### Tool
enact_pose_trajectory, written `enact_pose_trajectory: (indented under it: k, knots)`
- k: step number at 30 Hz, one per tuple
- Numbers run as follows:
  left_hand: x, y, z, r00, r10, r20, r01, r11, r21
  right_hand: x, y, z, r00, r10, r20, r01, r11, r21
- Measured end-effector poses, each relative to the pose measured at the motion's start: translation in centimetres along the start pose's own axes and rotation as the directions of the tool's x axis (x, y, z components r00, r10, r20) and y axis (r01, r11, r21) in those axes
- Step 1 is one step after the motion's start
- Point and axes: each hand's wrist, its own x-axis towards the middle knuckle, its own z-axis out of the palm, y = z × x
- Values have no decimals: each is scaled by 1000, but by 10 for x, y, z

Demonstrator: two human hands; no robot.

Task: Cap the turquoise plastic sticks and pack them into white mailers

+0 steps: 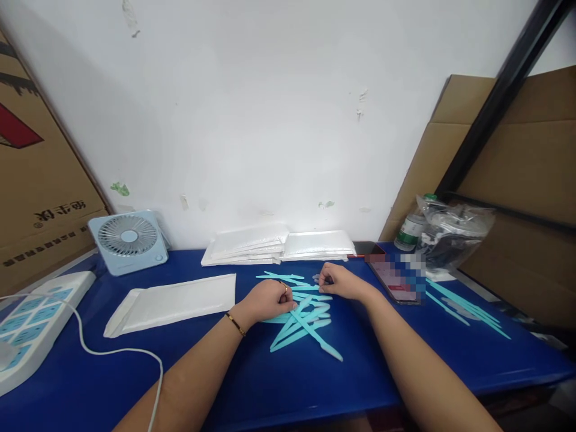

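A loose pile of slim turquoise eyebrow razors (301,327) lies fanned out on the blue table, their ends pointing various ways. My left hand (269,299), with a ring and a bracelet, is closed at the pile's left side. Its thumb and fingers pinch the end of one razor (317,337) that slants toward the front right. At the pile's upper right, my right hand (337,280) has its fingers curled together. A small translucent piece (315,278) shows beside those fingertips; what they pinch is hidden.
White padded envelopes (245,243) are stacked against the wall, and a single envelope (175,303) lies at left. A blue fan (130,240), power strip (40,324) and white cable stand left. Rightward are a phone (391,279), more razors (472,309), a bottle (409,233) and a plastic bag (454,234).
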Motion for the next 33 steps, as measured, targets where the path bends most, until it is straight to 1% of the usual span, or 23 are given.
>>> enact_pose_trajectory:
  k: [1,2,3,5,6,8,10,11,14,16,18,19,21,23,24,26,29,33]
  knots:
    - [0,0,0,1000,-17,-17,17,1000,4,1,1,1,1000,10,-6,-9,999,31]
    - [0,-1,-1,997,-39,-63,40,999,9,2,0,2,1000,21,-3,-20,997,71]
    - [0,-1,-2,989,-66,-132,68,998,10,2,-1,3,1000,28,5,-29,993,115]
    - [3,-2,-3,958,-115,-264,120,993,3,4,-6,5,1000,23,11,-24,982,186]
    - [4,-3,-4,948,-129,-291,135,991,1,5,-9,5,1000,13,2,-13,979,203]
    - [8,-6,-3,954,-136,-266,144,989,11,7,-14,7,1000,2,-24,3,978,209]
    - [12,-10,0,963,-144,-228,157,987,39,9,-15,8,1000,2,-21,2,979,206]
    - [13,-13,1,962,-154,-227,171,984,58,10,-13,8,1000,6,-16,-2,979,204]
    - [15,-21,1,947,-195,-257,228,968,107,10,-1,5,998,45,-40,-37,985,169]
    - [14,-25,0,935,-220,-279,257,961,104,8,6,0,994,82,-73,-71,988,137]
    - [12,-27,-2,932,-218,-289,250,965,76,5,10,-6,992,76,-105,-65,992,108]
    - [11,-26,-2,938,-199,-282,225,972,62,2,11,-9,993,53,-101,-43,994,99]
    - [9,-25,-3,960,-141,-240,155,987,41,-2,9,-12,1000,-8,-30,11,996,93]
    - [8,-22,-2,979,-101,-176,107,994,25,-5,6,-13,995,-41,91,34,996,80]
    - [8,-21,-2,984,-99,-148,103,994,20,-6,4,-12,990,-42,137,33,997,65]
    - [8,-19,-1,987,-117,-108,119,993,14,-7,2,-9,986,-28,167,22,999,38]
    - [9,-18,-2,986,-142,-88,144,989,20,-5,1,-4,991,-7,135,-2,998,65]
    - [9,-25,-7,974,-169,-154,182,980,78,-1,8,-3,998,37,49,-42,992,117]
